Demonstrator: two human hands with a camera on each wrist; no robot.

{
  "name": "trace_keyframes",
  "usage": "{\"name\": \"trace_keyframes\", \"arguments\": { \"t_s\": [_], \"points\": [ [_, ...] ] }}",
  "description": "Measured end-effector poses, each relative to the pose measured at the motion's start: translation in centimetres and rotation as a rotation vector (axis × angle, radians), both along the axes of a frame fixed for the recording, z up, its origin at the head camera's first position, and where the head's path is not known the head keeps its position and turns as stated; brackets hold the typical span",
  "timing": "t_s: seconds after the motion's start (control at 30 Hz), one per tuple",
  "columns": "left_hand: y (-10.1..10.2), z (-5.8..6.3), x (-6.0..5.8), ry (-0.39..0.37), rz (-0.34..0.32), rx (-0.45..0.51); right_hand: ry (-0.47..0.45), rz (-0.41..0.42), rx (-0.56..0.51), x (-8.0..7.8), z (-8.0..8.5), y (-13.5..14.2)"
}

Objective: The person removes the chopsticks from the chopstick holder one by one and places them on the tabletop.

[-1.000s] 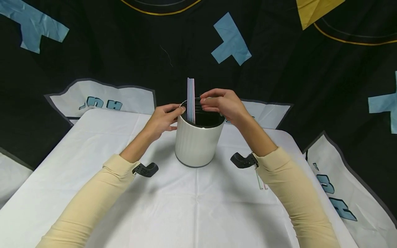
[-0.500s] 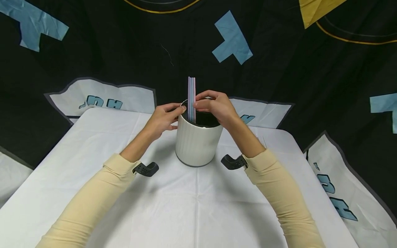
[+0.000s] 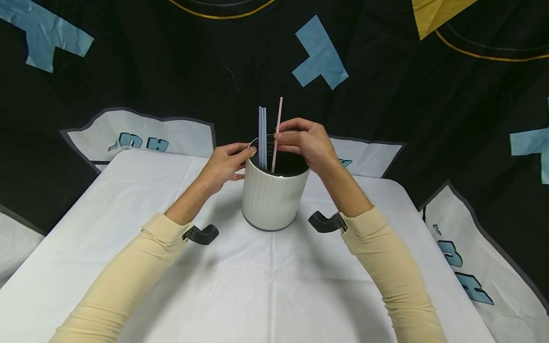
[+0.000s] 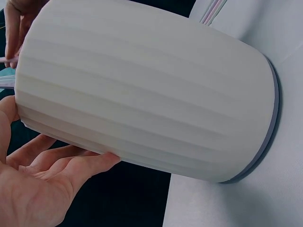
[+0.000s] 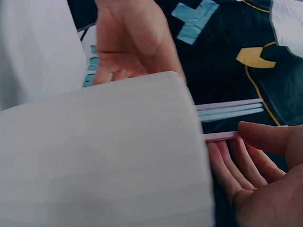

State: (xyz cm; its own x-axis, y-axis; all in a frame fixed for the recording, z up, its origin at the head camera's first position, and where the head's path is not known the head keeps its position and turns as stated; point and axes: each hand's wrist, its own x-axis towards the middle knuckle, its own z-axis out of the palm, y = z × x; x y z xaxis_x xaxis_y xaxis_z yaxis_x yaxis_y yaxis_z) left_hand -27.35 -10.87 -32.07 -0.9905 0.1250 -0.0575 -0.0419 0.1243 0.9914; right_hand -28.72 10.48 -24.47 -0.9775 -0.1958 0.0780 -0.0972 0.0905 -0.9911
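Note:
A white ribbed round holder (image 3: 274,205) with a dark inside stands upright on the table. My left hand (image 3: 227,166) grips its left side, thumb at the rim and fingers against the outer wall (image 4: 142,85). Over the opening, my right hand (image 3: 308,143) pinches a pink drinking straw (image 3: 280,110) between thumb and fingers. The straw tilts slightly right, its lower end inside the holder. Left of it, lilac and light blue straws (image 3: 262,128) stand together in the holder. The right wrist view shows the pinched pink straw (image 5: 221,136) apart from these.
A white cloth (image 3: 214,286) covers the table. More straws (image 4: 214,11) lie on it beyond the holder in the left wrist view; the right arm hides that spot in the head view. A black curtain (image 3: 171,81) with blue patches hangs behind the table.
My right hand moved left to the straws, took hold of the pink one, then drew it right and slightly up, away from the others. The left hand stayed on the holder.

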Motion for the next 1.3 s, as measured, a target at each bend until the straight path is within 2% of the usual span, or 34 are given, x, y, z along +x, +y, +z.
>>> {"name": "trace_keyframes", "arguments": {
  "t_s": [0.43,0.63,0.73,0.83,0.93,1.03,1.3],
  "points": [
    [0.1,0.0,0.2,0.006,-0.005,0.000,0.045,-0.137,-0.275,0.7,4.0,3.0],
    [0.2,0.0,0.1,0.000,-0.006,0.007,0.063,-0.147,-0.430,1.3,6.4,5.0],
    [0.1,0.1,0.2,-0.003,-0.003,0.004,0.064,-0.148,-0.467,1.5,7.3,6.3],
    [0.0,0.1,0.2,-0.003,-0.005,-0.003,0.028,-0.165,-0.468,1.7,7.7,7.6],
    [-0.1,0.1,0.2,-0.002,-0.004,-0.009,-0.025,-0.188,-0.429,1.7,7.2,8.8],
    [-0.1,0.1,0.3,0.000,-0.004,-0.011,-0.072,-0.203,-0.360,1.5,6.0,10.1],
    [0.1,0.1,0.2,0.000,-0.008,0.002,-0.163,-0.167,-0.149,0.4,0.7,14.2]
  ]
}}
